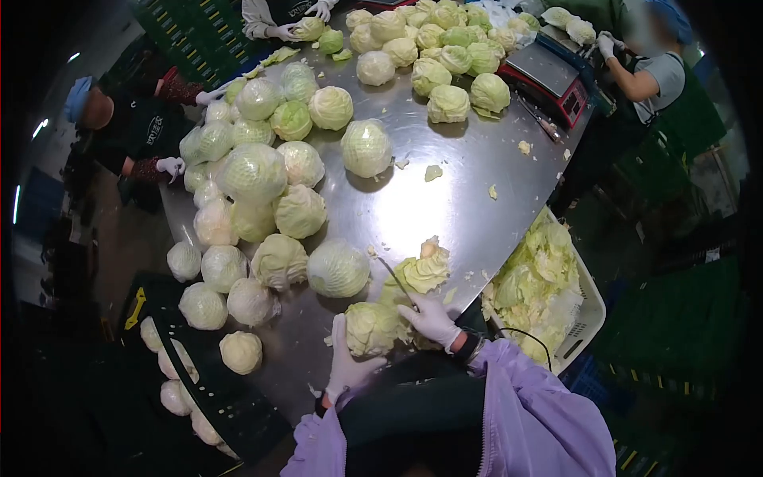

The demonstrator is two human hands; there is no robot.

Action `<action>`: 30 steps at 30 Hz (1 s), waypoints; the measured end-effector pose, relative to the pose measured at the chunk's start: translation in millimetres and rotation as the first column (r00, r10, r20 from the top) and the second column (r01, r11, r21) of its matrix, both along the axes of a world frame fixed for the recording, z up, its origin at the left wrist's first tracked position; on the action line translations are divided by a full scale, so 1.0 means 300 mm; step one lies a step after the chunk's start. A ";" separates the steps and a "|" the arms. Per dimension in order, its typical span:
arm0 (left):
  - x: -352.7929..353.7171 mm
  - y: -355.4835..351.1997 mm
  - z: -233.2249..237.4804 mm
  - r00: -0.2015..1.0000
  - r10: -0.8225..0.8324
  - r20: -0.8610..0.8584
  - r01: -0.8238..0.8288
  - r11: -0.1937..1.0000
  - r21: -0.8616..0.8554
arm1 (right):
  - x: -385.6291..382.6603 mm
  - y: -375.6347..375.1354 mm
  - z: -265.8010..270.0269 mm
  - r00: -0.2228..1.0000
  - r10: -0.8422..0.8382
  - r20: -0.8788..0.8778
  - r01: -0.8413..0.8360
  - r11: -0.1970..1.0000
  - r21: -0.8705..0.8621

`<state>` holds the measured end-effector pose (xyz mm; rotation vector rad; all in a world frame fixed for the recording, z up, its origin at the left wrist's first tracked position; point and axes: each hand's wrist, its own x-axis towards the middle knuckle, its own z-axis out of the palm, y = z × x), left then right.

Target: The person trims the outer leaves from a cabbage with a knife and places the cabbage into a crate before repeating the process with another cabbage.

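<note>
At the near table edge, my gloved left hand (350, 367) cups a pale green cabbage (371, 329) from its left and near side. My gloved right hand (433, 321) is wrapped round a knife (395, 278), whose thin blade points away to the upper left; its handle is hidden in the palm. Just beyond the knife lie loose trimmed cabbage leaves (427, 269). A film-wrapped cabbage (338, 268) sits to the left of the blade.
Many cabbages, some wrapped, crowd the steel table (469, 211). A white basket (590, 306) of leaves stands right, a dark crate (230, 413) of cabbages left. A red scale (574, 105) is at the far right. Co-workers stand left, far and right.
</note>
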<state>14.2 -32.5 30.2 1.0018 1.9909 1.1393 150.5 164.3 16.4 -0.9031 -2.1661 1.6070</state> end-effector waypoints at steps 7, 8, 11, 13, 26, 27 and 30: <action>-0.029 0.071 -0.036 0.619 0.176 0.765 -0.418 0.899 0.132 | 0.094 0.065 -0.103 0.989 -0.073 0.132 0.045 0.979 0.201; -0.043 0.066 -0.015 0.346 0.079 0.935 -0.460 0.883 0.096 | 0.149 0.097 -0.087 0.979 -0.128 0.156 0.091 0.970 0.227; -0.011 0.105 0.024 0.837 0.034 0.546 -0.166 0.967 0.195 | 0.400 0.222 -0.193 0.932 -0.327 0.158 0.319 0.945 0.077; -0.027 0.083 -0.056 0.820 -0.330 -0.468 0.300 0.944 -0.140 | 0.606 0.308 -0.244 0.852 -0.424 0.307 0.301 0.876 0.377; 0.065 0.367 0.195 0.283 -0.207 0.937 -0.238 0.931 0.278 | 0.112 0.126 0.337 0.982 -0.098 -0.161 0.091 0.995 -0.049; 0.066 0.359 0.190 0.389 -0.175 0.905 -0.235 0.931 0.281 | 0.099 0.130 0.335 0.993 -0.038 -0.107 0.026 0.993 -0.112; 0.062 0.351 0.197 0.482 -0.134 0.866 -0.284 0.911 0.300 | 0.187 0.160 0.465 0.958 0.111 -0.263 -0.258 0.727 -0.636</action>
